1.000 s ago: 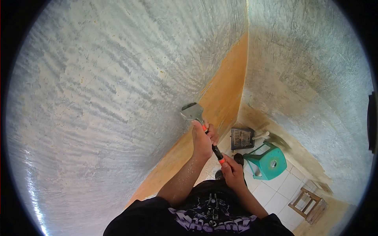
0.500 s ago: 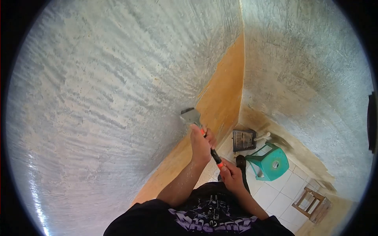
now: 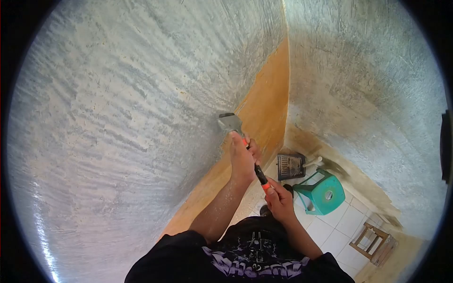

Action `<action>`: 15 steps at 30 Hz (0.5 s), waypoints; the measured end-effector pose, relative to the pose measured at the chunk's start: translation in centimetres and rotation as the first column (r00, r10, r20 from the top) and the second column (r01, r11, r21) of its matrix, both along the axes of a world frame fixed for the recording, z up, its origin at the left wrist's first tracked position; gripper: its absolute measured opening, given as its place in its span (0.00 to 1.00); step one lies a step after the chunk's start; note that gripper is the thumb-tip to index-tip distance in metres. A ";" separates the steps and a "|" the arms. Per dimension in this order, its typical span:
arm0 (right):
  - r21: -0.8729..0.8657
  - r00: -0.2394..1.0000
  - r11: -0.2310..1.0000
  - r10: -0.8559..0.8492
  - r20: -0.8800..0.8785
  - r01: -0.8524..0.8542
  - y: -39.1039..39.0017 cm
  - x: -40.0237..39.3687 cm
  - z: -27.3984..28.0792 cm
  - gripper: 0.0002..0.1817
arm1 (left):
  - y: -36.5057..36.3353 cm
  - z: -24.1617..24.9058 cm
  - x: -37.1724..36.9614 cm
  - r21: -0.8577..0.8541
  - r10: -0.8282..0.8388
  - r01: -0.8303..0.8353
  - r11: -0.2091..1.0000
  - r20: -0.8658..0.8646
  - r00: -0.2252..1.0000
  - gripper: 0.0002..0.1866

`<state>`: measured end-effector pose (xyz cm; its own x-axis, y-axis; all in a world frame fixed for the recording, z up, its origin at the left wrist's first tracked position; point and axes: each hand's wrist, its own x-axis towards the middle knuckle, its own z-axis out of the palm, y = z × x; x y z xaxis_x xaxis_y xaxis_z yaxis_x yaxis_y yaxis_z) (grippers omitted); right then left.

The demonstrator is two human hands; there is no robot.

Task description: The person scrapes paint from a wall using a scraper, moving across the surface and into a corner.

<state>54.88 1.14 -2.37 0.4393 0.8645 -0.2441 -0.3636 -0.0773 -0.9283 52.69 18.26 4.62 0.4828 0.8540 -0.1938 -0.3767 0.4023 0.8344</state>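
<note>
A long-handled scraper (image 3: 230, 123) with a wide grey blade and a black and orange handle is held in both hands. Its blade rests against the left wall (image 3: 118, 118), at the border between rough grey surface and a band of orange paint (image 3: 264, 101). My left hand (image 3: 242, 155) wraps the handle just below the blade. Lower down, my right hand (image 3: 280, 202) is closed round the orange end of the handle. Pale specks lie on my left forearm.
A dustpan (image 3: 291, 166) lies on the tiled floor by the corner. Next to it stands a green plastic stool (image 3: 325, 194), and further right a small wooden stool (image 3: 370, 243). The right wall (image 3: 358, 94) meets the left one at the corner.
Both hands and the scraper have moved up along the wall, the blade going a little higher beside the orange band. The grip of each hand looks the same.
</note>
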 end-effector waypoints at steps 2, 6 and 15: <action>0.001 0.999 1.000 0.012 0.052 -0.012 -0.6 -0.2 -0.4 0.22 | -0.2 -0.2 -0.3 -0.041 0.005 -0.004 0.999 0.010 1.000 0.28; 0.005 1.000 1.000 -0.006 0.014 0.006 0.2 0.1 -0.1 0.23 | 0.3 -0.2 -0.4 -0.007 -0.035 0.034 0.999 -0.009 0.999 0.27; 0.031 0.997 0.999 0.042 0.061 -0.044 -0.2 0.9 0.3 0.23 | 0.5 -0.4 0.4 -0.010 -0.021 0.021 1.000 -0.009 1.000 0.27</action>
<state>55.79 0.94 -2.11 0.4145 0.8901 -0.1895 -0.3038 -0.0609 -0.9508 53.06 18.78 4.23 0.4989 0.8417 -0.2065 -0.3608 0.4183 0.8336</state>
